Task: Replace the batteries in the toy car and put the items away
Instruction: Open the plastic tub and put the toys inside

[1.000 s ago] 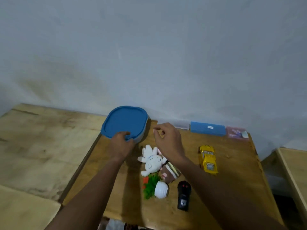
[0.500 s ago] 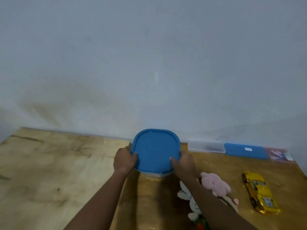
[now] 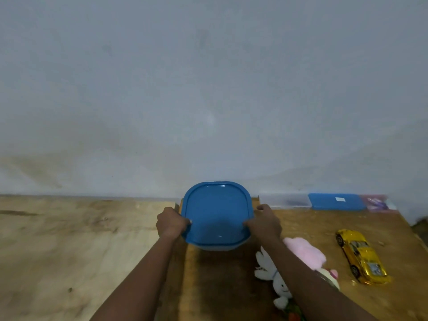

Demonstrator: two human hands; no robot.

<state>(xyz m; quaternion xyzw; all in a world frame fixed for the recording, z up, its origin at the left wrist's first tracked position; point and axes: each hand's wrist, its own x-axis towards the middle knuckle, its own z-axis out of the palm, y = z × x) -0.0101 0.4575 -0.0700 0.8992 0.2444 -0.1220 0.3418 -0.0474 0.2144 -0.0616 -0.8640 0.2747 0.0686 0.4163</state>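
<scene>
There was one blue-lidded container and one yellow toy car. Three flat cases lined the wall: a clear case, a blue case and a pink case. Two plush toys showed plainly: a white plush toy and a pink plush toy. There were two hands: the left hand and the right hand.

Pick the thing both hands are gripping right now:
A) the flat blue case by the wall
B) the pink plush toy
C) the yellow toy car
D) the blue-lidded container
D: the left hand and right hand grip opposite sides of the blue-lidded container, fingers curled over its rim, while the yellow toy car lies apart on the table to the right.
</scene>
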